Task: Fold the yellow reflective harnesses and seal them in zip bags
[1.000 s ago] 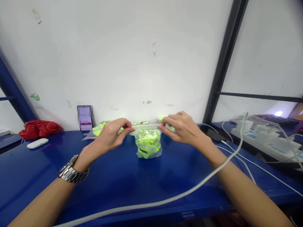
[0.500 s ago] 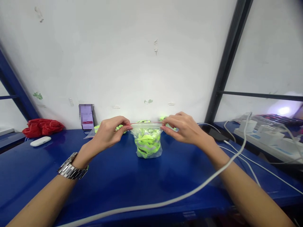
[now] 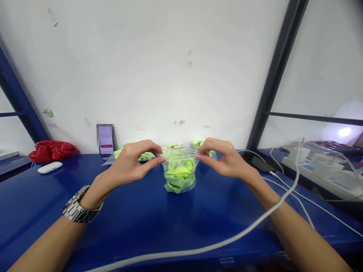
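A clear zip bag [image 3: 180,181] stands upright on the blue table [image 3: 170,234], with a folded neon-yellow item with grey stripes [image 3: 179,172] inside it. Its mouth is parted into a narrow oval. My left hand [image 3: 138,160] pinches the left corner of the bag's rim between thumb and fingers. At the right corner, my right hand [image 3: 222,156] pinches the rim the same way. A metal watch [image 3: 81,207] is on my left wrist.
Behind the hands lie more bagged neon-yellow items [image 3: 198,144]. A phone [image 3: 106,139] leans on the wall, near a white case [image 3: 50,167] and red plastic [image 3: 53,151]. White cable [image 3: 204,248] crosses the front; chargers [image 3: 326,166] stand at right.
The bag's mouth has gone from pressed flat to parted. Both hands still hold its corners, and the view has shifted slightly.
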{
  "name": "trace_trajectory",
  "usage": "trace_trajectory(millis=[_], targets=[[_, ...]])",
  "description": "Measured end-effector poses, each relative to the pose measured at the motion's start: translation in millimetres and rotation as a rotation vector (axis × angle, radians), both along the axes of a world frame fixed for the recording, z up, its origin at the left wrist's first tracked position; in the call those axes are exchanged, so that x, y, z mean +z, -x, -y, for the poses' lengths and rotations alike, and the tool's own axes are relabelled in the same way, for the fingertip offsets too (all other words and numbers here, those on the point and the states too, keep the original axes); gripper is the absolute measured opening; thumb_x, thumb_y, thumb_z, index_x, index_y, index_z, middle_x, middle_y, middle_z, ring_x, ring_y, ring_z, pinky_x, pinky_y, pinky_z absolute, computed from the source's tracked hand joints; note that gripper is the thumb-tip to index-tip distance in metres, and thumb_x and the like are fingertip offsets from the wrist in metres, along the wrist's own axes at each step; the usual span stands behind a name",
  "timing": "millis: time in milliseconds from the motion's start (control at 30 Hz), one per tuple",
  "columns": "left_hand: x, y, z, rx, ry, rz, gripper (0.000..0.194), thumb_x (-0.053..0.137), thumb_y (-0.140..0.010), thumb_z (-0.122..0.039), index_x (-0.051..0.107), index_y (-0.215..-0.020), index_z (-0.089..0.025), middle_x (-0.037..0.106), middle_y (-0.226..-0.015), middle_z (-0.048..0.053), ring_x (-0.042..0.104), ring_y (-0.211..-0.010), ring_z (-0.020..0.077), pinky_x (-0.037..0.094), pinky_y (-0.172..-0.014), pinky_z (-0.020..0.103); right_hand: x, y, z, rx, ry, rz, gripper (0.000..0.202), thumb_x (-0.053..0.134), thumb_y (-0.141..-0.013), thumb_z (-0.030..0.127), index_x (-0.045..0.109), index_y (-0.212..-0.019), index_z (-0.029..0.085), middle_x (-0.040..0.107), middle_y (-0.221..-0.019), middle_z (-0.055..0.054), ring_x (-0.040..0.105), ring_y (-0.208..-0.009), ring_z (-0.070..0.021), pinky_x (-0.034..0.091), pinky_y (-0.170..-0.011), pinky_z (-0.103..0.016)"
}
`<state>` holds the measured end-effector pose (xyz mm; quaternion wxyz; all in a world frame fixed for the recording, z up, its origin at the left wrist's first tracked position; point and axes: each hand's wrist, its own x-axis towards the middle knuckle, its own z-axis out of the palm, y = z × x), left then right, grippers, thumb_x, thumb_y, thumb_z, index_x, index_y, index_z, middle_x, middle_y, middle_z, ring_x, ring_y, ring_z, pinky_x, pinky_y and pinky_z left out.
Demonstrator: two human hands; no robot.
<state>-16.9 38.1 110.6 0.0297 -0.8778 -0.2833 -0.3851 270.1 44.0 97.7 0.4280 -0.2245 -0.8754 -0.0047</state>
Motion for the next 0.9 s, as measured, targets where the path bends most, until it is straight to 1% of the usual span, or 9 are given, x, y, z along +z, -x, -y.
trace_trajectory(millis=[100, 267, 400, 500, 567, 667, 733, 833, 900], targets=[[0.7, 3.1, -0.3, -0.008, 0.014, 0.013, 0.015, 0.063, -0.085, -0.031, 0.065, -0.091, -0.018, 0.068, -0.086, 0.004, 0.063, -0.077, 0.0142, 0.051, -0.069, 0.026, 0.8, -1.2, 1.1, -0.038, -0.033, 0.012, 0.011, 0.059, -0.087, 0.027, 0.060, -0.080, 0.018, 0.059, -0.076, -0.003, 0.055, -0.064, -0.0128, 0.046, -0.062, -0.028], [-0.1, 4.9, -2.0, 0.022, 0.062, 0.023, 0.013, 0.061, -0.086, -0.030, 0.064, -0.087, -0.018, 0.069, -0.083, 0.003, 0.064, -0.076, 0.0140, 0.050, -0.067, 0.024, -0.8, 0.3, -0.4, -0.018, -0.019, -0.015, 0.009, 0.060, -0.086, 0.025, 0.061, -0.080, 0.018, 0.065, -0.076, -0.004, 0.060, -0.069, -0.0145, 0.048, -0.066, -0.029], [-2.9, 2.7, -4.5, 0.106, -0.020, -0.005, 0.009, 0.057, -0.088, -0.026, 0.062, -0.084, -0.019, 0.067, -0.077, 0.000, 0.060, -0.067, 0.0111, 0.046, -0.059, 0.022, -3.9, 4.4, -1.0, -0.032, 0.035, -0.105, 0.006, 0.063, -0.083, 0.021, 0.063, -0.079, 0.016, 0.066, -0.071, -0.003, 0.061, -0.065, -0.0142, 0.049, -0.062, -0.028], [-6.3, 2.2, -7.3, 0.138, -0.111, -0.016, 0.008, 0.055, -0.089, -0.024, 0.060, -0.086, -0.019, 0.066, -0.078, 0.000, 0.060, -0.066, 0.0110, 0.046, -0.061, 0.022, -7.1, 6.9, -1.9, -0.041, 0.039, -0.144, 0.006, 0.064, -0.081, 0.019, 0.063, -0.076, 0.016, 0.066, -0.069, -0.002, 0.059, -0.062, -0.0131, 0.048, -0.059, -0.027], [-8.6, 2.9, -9.1, 0.147, -0.151, -0.003, 0.007, 0.055, -0.090, -0.023, 0.058, -0.094, -0.019, 0.067, -0.080, 0.000, 0.061, -0.067, 0.0110, 0.048, -0.063, 0.023, -9.3, 7.4, -3.2, -0.043, 0.039, -0.167, 0.002, 0.064, -0.082, 0.019, 0.063, -0.081, 0.017, 0.066, -0.070, -0.001, 0.060, -0.063, -0.0130, 0.048, -0.059, -0.026], [-11.3, 4.2, -11.1, 0.146, -0.161, 0.003, 0.016, 0.054, -0.090, -0.022, 0.055, -0.106, -0.020, 0.068, -0.080, 0.000, 0.064, -0.067, 0.0112, 0.049, -0.064, 0.023, -11.7, 6.6, -5.7, -0.059, 0.055, -0.176, 0.021, 0.063, -0.083, 0.020, 0.063, -0.104, 0.019, 0.067, -0.072, 0.000, 0.062, -0.065, -0.0132, 0.049, -0.061, -0.026], [-12.3, 4.5, -11.6, 0.139, -0.152, -0.008, 0.018, 0.052, -0.091, -0.021, 0.054, -0.109, -0.019, 0.068, -0.080, 0.001, 0.065, -0.067, 0.0116, 0.050, -0.065, 0.024, -11.9, 6.2, -6.9, -0.086, 0.055, -0.152, 0.026, 0.062, -0.084, 0.019, 0.062, -0.110, 0.020, 0.068, -0.075, 0.000, 0.062, -0.064, -0.0128, 0.048, -0.062, -0.026], [-12.8, 4.1, -11.1, 0.134, -0.135, -0.001, 0.021, 0.050, -0.091, -0.020, 0.052, -0.112, -0.019, 0.067, -0.080, 0.002, 0.066, -0.069, 0.0125, 0.051, -0.065, 0.024, -10.6, 7.2, -7.2, -0.108, 0.047, -0.092, 0.013, 0.059, -0.086, 0.018, 0.065, -0.097, 0.019, 0.068, -0.079, -0.002, 0.060, -0.067, -0.0131, 0.046, -0.063, -0.026], [-12.6, 4.0, -10.0, 0.133, -0.124, 0.012, 0.022, 0.050, -0.091, -0.020, 0.050, -0.113, -0.019, 0.067, -0.080, 0.002, 0.066, -0.070, 0.0129, 0.051, -0.064, 0.024, -9.4, 8.6, -6.3, -0.111, 0.077, -0.061, 0.008, 0.056, -0.087, 0.018, 0.064, -0.091, 0.018, 0.066, -0.079, -0.003, 0.058, -0.069, -0.0137, 0.045, -0.062, -0.027]])
